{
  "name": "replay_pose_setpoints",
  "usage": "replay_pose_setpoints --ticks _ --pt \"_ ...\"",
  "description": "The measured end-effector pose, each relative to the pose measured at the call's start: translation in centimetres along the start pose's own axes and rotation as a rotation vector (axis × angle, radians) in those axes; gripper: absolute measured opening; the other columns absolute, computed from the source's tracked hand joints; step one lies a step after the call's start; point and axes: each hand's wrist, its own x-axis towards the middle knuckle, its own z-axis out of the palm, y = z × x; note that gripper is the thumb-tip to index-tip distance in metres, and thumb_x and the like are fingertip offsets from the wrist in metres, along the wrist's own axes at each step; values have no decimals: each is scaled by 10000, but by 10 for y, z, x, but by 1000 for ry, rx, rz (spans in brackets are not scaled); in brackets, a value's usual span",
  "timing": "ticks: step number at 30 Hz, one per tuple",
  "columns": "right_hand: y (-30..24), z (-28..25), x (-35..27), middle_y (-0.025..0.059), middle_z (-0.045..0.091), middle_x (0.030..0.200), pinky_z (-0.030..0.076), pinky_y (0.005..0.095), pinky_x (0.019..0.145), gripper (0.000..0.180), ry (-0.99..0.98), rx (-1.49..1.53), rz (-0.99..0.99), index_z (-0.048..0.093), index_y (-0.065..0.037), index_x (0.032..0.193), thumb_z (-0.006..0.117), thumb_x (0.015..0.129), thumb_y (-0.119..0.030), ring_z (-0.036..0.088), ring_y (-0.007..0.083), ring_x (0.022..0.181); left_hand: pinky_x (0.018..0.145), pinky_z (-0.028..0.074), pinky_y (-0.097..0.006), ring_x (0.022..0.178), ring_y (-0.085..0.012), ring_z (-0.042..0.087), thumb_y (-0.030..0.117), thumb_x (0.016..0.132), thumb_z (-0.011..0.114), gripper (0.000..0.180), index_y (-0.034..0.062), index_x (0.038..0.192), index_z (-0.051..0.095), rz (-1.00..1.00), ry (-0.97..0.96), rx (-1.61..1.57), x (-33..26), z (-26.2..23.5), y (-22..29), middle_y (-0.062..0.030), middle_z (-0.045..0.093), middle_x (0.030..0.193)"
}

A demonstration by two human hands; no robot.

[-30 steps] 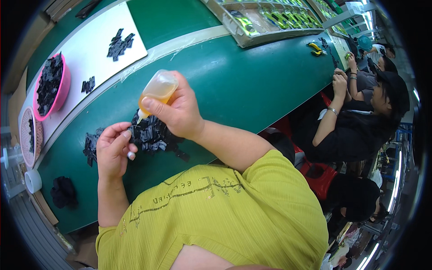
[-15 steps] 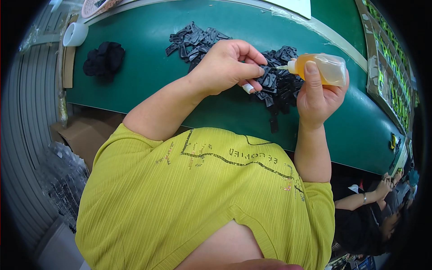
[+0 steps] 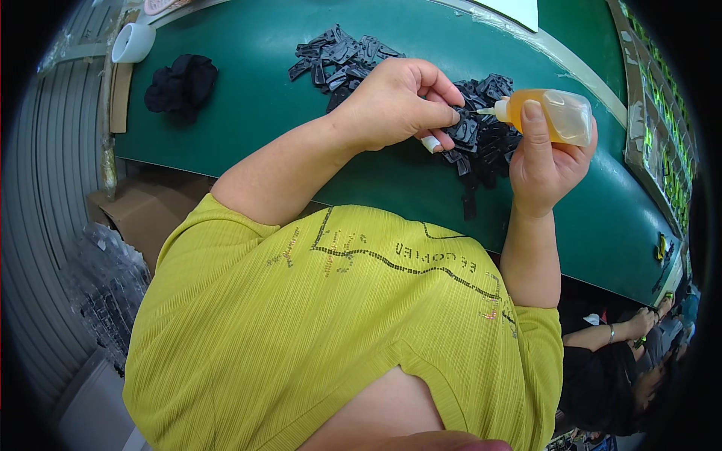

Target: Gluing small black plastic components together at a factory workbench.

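Green table [image 3: 248, 113], strewn with black parts [image 3: 342, 52]. Left hand [image 3: 398, 101] pinching one black piece [image 3: 464, 129] over the pile; right hand [image 3: 545, 158] wrapped round amber squeeze bottle [image 3: 553, 114], nozzle almost touching. Best squeezed gently, piece held steady.

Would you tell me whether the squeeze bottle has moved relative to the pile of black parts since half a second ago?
No: the squeeze bottle stays beside the black parts, nozzle toward them.
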Motion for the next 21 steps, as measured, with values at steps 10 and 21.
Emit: replay_pose_setpoints --ticks 10,21 --pt "0 -4 0 63 609 935 499 241 731 271 -1 -37 -32 521 -1 1032 686 817 -1 603 113 812 546 547 -223 650 -185 686 27 811 639 187 -51 973 588 6 3 8 0 0 0 -112 656 830" --pt "-1 2 -5 72 603 946 487 252 765 257 -44 156 127 520 -8 1034 670 825 1 591 122 834 541 557 -237 649 -201 689 27 812 648 167 -42 950 583 -22 26 -22 2 0 1 -121 658 818"
